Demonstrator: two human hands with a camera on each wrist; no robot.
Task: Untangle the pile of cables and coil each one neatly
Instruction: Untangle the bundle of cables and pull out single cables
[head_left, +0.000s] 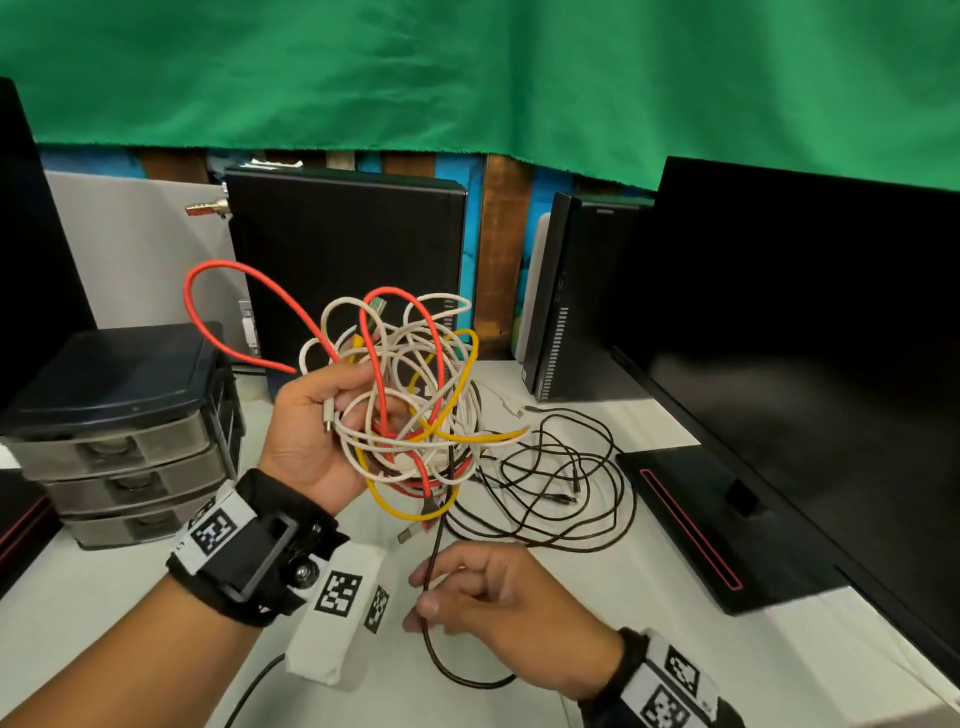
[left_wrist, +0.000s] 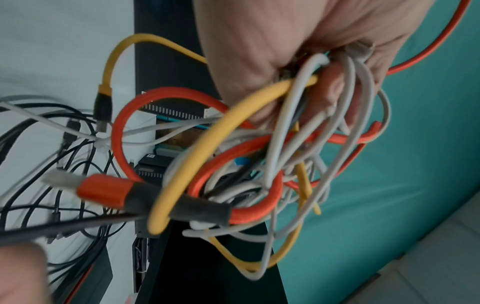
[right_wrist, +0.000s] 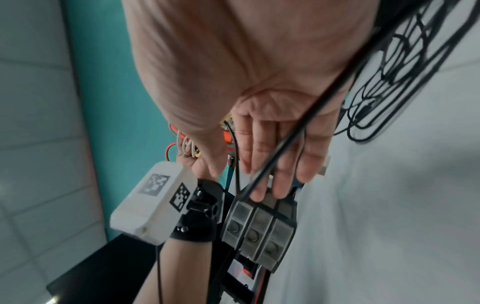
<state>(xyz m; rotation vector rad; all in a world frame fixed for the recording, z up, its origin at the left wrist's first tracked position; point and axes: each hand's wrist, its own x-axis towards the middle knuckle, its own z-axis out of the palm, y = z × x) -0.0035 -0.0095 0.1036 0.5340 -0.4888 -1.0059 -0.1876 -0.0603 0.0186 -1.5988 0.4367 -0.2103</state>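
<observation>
the left hand (head_left: 317, 441) holds a tangled bundle (head_left: 405, 395) of white, red and yellow cables up above the white counter (head_left: 649, 649), fingers curled round a clutch of strands, so its grip is closed on the knot itself. the right hand (head_left: 488, 597) sits lower and nearer the body; a black cable (head_left: 434, 551) runs down out of the bundle and passes between its thumb and loosely curled fingers, a light, narrow grip on that one strand. below the hand the same cable curves onto the counter. a separate loose heap of black cable (head_left: 561, 478) lies on the counter just right of the bundle, beside the base of a monitor (head_left: 800, 332). a small drawer unit (head_left: 124, 436) stands to the left.

the risk here looks to be tightening. the black strand threads up through the red loop (left_wrist: 122, 133) and yellow loop (left_wrist: 197, 148), and a straight pull downward would likely cinch those loops round it instead of freeing it. the red cable's plug (left_wrist: 103, 191) hangs at the bottom of the bundle, crossed by the yellow loop, and could snag. the left hand's tight clutch may also pin the very strands that need slack. whether the black strand joins the heap on the counter cannot be told.
</observation>
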